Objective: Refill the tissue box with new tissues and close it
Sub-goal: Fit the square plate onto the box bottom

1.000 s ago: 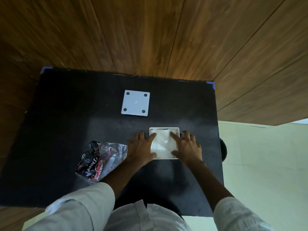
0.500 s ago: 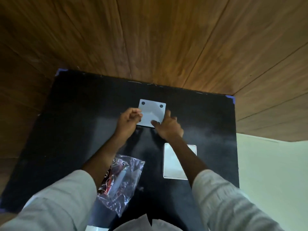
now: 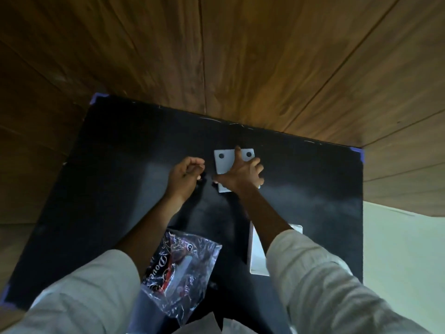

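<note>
Head view: black table (image 3: pixel 101 179) against wood wall. Right hand (image 3: pixel 240 175) spread flat on white lid (image 3: pixel 225 162) at far middle of table, fingers apart, pressing it. Left hand (image 3: pixel 185 175) just left of lid, fingers curled together, holding nothing visible. White tissue box (image 3: pixel 256 259) nearer body, partly under right sleeve. Crumpled plastic wrapper (image 3: pixel 183 266) left of box.

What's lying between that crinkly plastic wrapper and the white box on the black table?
Nothing: in the head view, only bare black table separates the plastic wrapper from the white box.
</note>
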